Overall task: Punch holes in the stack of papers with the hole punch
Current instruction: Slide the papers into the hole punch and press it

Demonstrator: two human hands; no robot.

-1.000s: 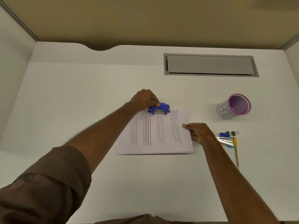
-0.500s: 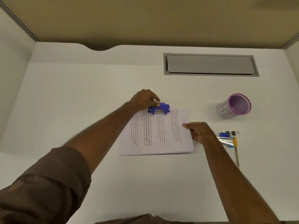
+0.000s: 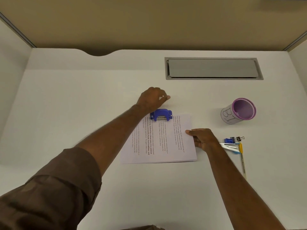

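Note:
A blue hole punch [image 3: 160, 114] sits on the far edge of the stack of papers [image 3: 157, 143], which lies flat on the white desk [image 3: 83, 105] with its printed text sideways. My left hand [image 3: 152, 99] hovers just behind and left of the punch with loosely curled fingers, holding nothing and apart from it. At the stack's right edge my right hand [image 3: 201, 137] pinches the papers, thumb on top.
A purple pen cup [image 3: 239, 112] marked "B1" stands at the right. Below it lie a blue binder clip [image 3: 232, 139], a silver and blue tool [image 3: 230, 146] and a yellow-capped pen [image 3: 242, 159]. A grey cable flap [image 3: 212, 68] is set into the desk's far side. Partition walls surround the desk.
My left hand has let go of the hole punch and lifted away toward the far side. The punch stays on the paper's edge. My right hand has kept its hold.

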